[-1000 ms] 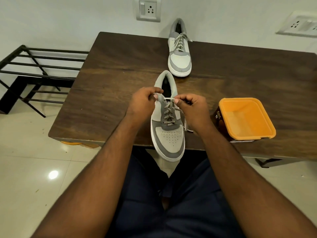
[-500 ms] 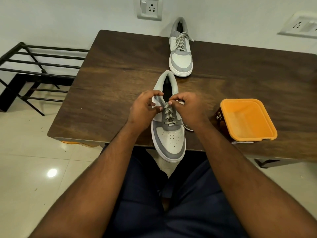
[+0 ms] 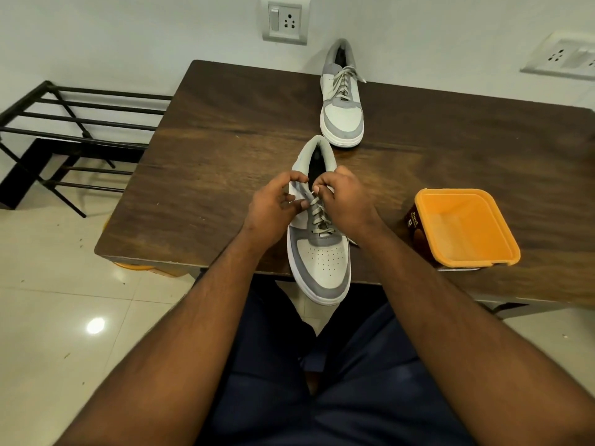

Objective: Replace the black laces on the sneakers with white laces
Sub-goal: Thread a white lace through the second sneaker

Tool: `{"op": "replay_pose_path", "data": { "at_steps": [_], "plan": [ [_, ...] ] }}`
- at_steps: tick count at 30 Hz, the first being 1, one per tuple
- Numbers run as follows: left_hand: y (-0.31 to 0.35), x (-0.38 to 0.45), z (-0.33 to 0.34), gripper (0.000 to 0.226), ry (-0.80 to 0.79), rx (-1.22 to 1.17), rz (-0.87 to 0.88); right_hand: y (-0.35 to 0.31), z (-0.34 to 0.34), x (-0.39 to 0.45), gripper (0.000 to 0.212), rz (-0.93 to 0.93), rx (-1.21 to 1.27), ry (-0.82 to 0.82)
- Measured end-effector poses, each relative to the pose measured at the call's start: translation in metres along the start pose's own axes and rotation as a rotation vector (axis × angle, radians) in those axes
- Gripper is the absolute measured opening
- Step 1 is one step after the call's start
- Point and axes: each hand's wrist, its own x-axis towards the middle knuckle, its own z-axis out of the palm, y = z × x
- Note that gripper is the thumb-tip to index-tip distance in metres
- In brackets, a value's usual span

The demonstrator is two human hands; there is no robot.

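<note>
A grey and white sneaker (image 3: 322,262) lies at the near edge of the wooden table (image 3: 209,162), toe pointing at me and hanging over the edge. Pale laces (image 3: 318,215) cross its lower eyelets. My left hand (image 3: 273,207) holds the sneaker's left upper flap between thumb and fingers. My right hand (image 3: 344,201) pinches a lace end at the top eyelets on the right side. A second sneaker (image 3: 343,107), laced with pale laces, stands at the table's far edge by the wall.
An open orange plastic box (image 3: 463,226) sits on a brown carton at the table's right front. A black metal rack (image 3: 64,130) stands on the tiled floor to the left. Wall sockets (image 3: 285,20) are behind the table.
Both hands have moved closer together and up toward the top eyelets; the lace that was stretched between them a second ago is now bunched at my right fingertips.
</note>
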Motion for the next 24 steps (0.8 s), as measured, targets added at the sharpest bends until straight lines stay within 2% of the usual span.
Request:
{"op": "replay_pose_path", "data": {
  "at_steps": [9,15,18,20,22,24],
  "plan": [
    [-0.006,0.001,0.006,0.038,0.042,0.017,-0.020,-0.001,0.013,-0.001,0.015,0.121,0.209,0.058],
    [-0.010,0.001,0.007,0.039,0.060,0.019,0.003,-0.001,0.016,-0.001,0.013,0.105,0.150,0.021],
    [-0.010,-0.003,0.010,0.043,0.100,0.011,0.032,-0.003,0.012,0.000,0.012,0.170,0.276,0.001],
    [-0.011,-0.006,0.013,0.043,0.134,-0.073,0.038,-0.005,0.005,-0.004,0.019,0.212,0.436,-0.029],
    [-0.012,-0.009,0.017,0.033,0.155,-0.111,0.065,-0.004,-0.002,-0.010,0.031,0.207,0.580,-0.080],
    [-0.011,-0.009,0.020,0.018,0.167,-0.078,0.085,-0.005,-0.007,-0.015,0.028,0.177,0.622,-0.107]
  ]
}}
